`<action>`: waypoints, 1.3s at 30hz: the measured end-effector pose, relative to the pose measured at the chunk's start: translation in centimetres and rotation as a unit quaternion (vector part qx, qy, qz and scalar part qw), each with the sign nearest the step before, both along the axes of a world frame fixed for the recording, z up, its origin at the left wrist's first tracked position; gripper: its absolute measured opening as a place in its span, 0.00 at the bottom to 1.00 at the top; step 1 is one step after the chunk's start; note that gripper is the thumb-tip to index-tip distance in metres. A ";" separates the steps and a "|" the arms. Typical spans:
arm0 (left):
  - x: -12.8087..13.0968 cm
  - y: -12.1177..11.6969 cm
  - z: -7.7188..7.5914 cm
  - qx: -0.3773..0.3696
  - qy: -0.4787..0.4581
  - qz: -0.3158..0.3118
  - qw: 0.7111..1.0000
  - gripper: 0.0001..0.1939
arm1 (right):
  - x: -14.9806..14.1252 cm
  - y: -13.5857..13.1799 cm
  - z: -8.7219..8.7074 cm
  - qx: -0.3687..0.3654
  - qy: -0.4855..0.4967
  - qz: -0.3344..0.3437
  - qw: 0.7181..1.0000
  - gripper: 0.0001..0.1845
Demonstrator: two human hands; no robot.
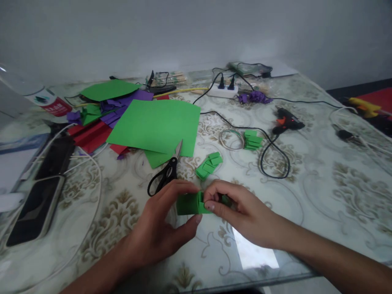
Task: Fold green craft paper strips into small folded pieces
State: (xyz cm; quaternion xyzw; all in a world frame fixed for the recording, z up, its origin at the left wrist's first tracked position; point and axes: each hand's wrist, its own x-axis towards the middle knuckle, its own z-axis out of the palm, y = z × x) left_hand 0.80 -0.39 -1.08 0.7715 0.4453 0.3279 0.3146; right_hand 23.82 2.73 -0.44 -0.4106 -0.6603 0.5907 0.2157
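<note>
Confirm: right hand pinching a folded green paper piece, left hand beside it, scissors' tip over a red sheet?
Wrong sheet color: the head view shows the scissors with their tip over a green sheet. Right hand pinching the folded green paper piece, left hand beside it: correct.

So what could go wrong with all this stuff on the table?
The scissors lie just beyond the left hand, so a careless reach might bump them. The folded green paper pinched in the right hand could slip or crease the wrong way. And the glue gun's black cord makes a loop on the table, so a snagged arm might drag it. I can't tell whether it's hot.
</note>
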 end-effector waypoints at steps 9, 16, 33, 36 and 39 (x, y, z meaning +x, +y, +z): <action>0.3 -0.1 -0.1 0.022 -0.011 0.006 1.000 0.23 | -0.4 -0.2 0.1 0.043 0.003 -0.002 0.999 0.05; 0.3 -0.2 -0.1 0.026 -0.006 -0.011 1.000 0.23 | -0.4 -0.1 0.0 0.053 -0.007 0.006 0.999 0.08; 0.3 0.5 -1.2 0.007 -0.086 -0.018 0.996 0.25 | -0.6 1.6 -0.4 0.125 0.044 0.035 0.991 0.14; -0.4 0.5 -0.6 -0.012 -0.116 -0.023 0.993 0.26 | -0.7 2.0 0.6 0.088 0.055 0.076 0.992 0.11; -1.1 0.7 0.4 -0.082 -0.170 -0.014 0.982 0.24 | -0.7 2.4 1.9 0.036 0.046 0.087 0.995 0.11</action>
